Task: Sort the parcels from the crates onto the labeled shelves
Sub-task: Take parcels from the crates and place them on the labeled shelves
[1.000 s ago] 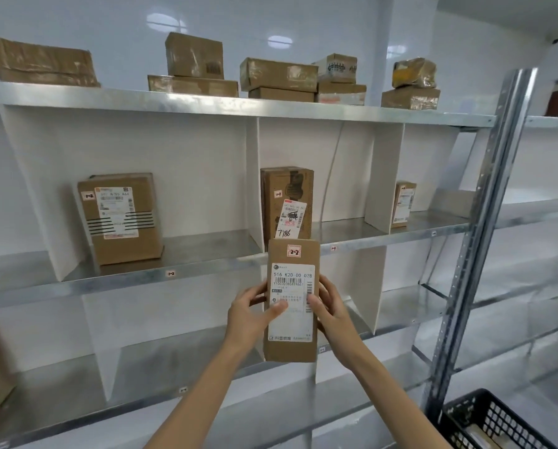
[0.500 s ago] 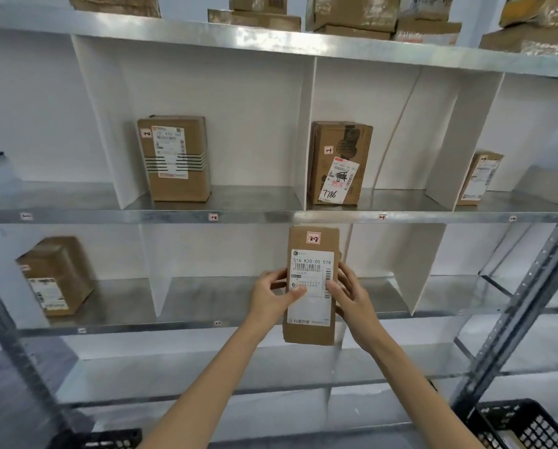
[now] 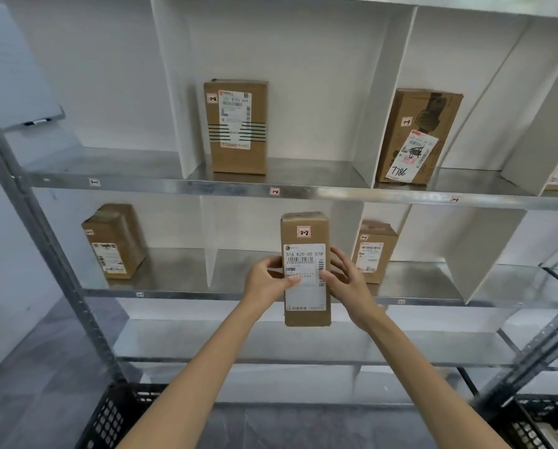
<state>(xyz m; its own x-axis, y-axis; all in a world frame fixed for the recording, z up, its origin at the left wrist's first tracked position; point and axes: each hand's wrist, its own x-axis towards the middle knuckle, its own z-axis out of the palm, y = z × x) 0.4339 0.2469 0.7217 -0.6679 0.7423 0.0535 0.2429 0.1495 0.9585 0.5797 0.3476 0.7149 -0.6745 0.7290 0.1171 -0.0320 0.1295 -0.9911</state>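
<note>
I hold a tall brown parcel [image 3: 306, 228] upright with both hands, its white shipping label and a small tag reading 2-2 facing me. My left hand [image 3: 266, 280] grips its left edge and my right hand [image 3: 347, 280] grips its right edge. The parcel hangs in front of the middle compartment of the second metal shelf [image 3: 238, 294], its lower end below the shelf's front lip. That compartment looks bare behind it.
Parcels stand in neighbouring compartments: one at lower left [image 3: 114, 241], one at lower right [image 3: 373, 251], two on the shelf above [image 3: 237, 124] [image 3: 417, 134]. White dividers split the shelves. Black crates sit on the floor at bottom left [image 3: 109, 416] and bottom right [image 3: 543, 422]. A steel upright [image 3: 44, 228] runs down the left.
My view has tilted down and left, so the top shelf is out of sight. The parcel, still in both hands, now sits lower against the rack, at the second shelf.
</note>
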